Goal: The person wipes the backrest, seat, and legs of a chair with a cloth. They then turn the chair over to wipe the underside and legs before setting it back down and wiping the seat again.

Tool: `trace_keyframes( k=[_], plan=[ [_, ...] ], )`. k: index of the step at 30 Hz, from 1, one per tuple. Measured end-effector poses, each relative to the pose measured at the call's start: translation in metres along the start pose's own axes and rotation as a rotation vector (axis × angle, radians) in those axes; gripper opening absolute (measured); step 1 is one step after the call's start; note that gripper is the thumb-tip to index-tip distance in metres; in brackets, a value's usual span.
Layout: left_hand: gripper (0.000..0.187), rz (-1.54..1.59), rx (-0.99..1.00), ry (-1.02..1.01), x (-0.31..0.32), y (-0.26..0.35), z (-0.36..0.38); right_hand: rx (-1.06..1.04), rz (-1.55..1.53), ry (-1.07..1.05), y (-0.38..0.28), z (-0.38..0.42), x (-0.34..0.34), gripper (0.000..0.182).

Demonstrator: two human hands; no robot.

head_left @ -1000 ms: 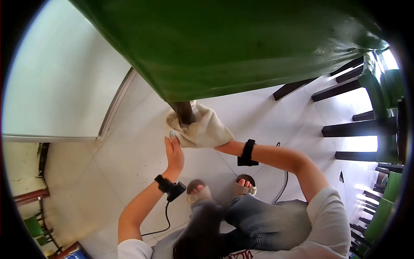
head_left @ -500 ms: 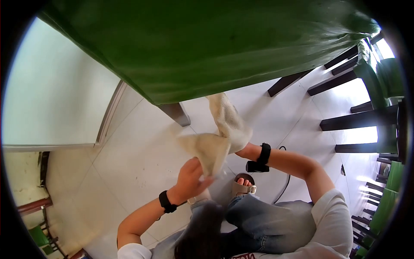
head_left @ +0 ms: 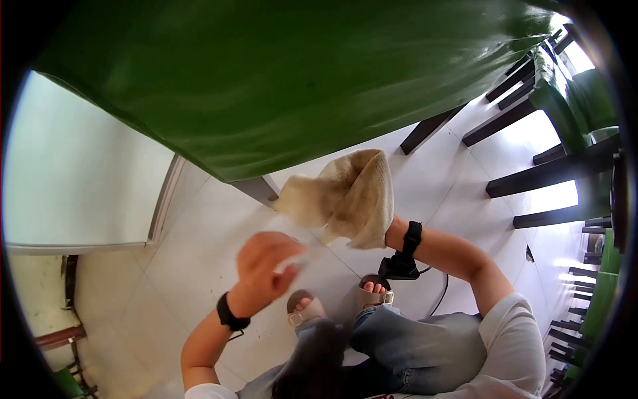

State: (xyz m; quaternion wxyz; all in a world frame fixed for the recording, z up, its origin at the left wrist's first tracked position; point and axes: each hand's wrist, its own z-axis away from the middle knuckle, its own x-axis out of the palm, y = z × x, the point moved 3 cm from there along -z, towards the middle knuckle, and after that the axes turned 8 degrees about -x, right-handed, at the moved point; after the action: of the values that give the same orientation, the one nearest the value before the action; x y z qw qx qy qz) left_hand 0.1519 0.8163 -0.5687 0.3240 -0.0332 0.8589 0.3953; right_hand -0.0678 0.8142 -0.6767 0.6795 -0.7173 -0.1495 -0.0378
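A beige cloth with brownish patches hangs in the air beside the lower edge of the green-covered table. My right hand is at the cloth's lower right and holds it up; the fabric covers the fingers. Blurred by motion, my left hand is below and left of the cloth, apart from it. Its fingers are curled in, with a small whitish thing at them that is too smeared to name.
A dark table leg stands behind the cloth. Chairs with dark legs and green covers line the right side. A white panel is at left. Below are my sandalled feet on the tiled floor; a black cable lies at right.
My left hand has come away from the cloth and moved left and slightly up. Around my right hand the cloth has swung and spread out wider.
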Motion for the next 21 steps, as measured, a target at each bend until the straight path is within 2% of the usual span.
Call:
trace_keyframes(
  k=[3, 5, 8, 11, 12, 15, 18, 21],
  plan=[
    [0.032, -0.183, -0.112, 0.281, -0.034, -0.021, -0.006, -0.034, -0.036, 0.052, -0.010, -0.003, 0.000, 0.034],
    [0.048, -0.042, -0.240, 0.584, -0.044, -0.047, -0.013, -0.061, -0.055, 0.084, -0.017, -0.006, -0.001, 0.034],
    [0.062, 0.127, -0.357, 0.529, -0.053, -0.052, -0.035, -0.111, -0.088, 0.129, -0.030, -0.013, -0.006, 0.034],
    [0.070, 0.139, -0.393, 0.327, -0.050, -0.063, -0.045, -0.170, -0.106, 0.162, -0.047, -0.021, -0.012, 0.033],
    [0.063, 0.186, -0.375, 0.337, -0.046, -0.056, -0.053, -0.190, -0.106, 0.170, -0.054, -0.023, -0.014, 0.033],
    [0.049, 0.309, -0.477, 0.135, -0.042, -0.071, -0.050, -0.266, -0.109, 0.190, -0.078, -0.030, -0.022, 0.033],
    [0.039, 0.254, -0.432, 0.182, -0.040, -0.070, -0.055, -0.341, -0.126, 0.217, -0.103, -0.034, -0.035, 0.033],
    [0.035, 0.388, -0.511, 0.147, -0.041, -0.073, -0.054, -0.419, -0.091, 0.261, -0.131, -0.036, -0.046, 0.033]
  ],
)
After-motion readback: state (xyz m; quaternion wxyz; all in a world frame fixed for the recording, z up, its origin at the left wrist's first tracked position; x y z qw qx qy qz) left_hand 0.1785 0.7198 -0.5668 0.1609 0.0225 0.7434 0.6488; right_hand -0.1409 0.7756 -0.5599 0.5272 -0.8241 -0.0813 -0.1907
